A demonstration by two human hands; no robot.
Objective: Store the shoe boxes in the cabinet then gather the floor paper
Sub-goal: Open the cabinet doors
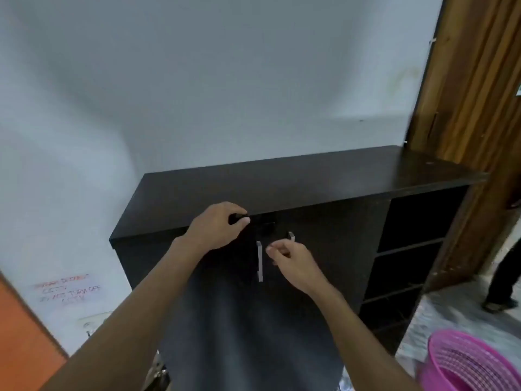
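A pink basket (468, 365) sits on the floor at the bottom right, partly cut off. The right hand (293, 263) hides most of one silver handle (291, 237), fingers curled near it. The left hand (217, 225) grips the top edge of a door. The dark cabinet (310, 176) stands longways against the white wall (197, 80). No shoe boxes show.

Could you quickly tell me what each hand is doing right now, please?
Left hand: closed on the top edge of the cabinet door.
Right hand: fingers curled at the right door handle; grip cannot be told.
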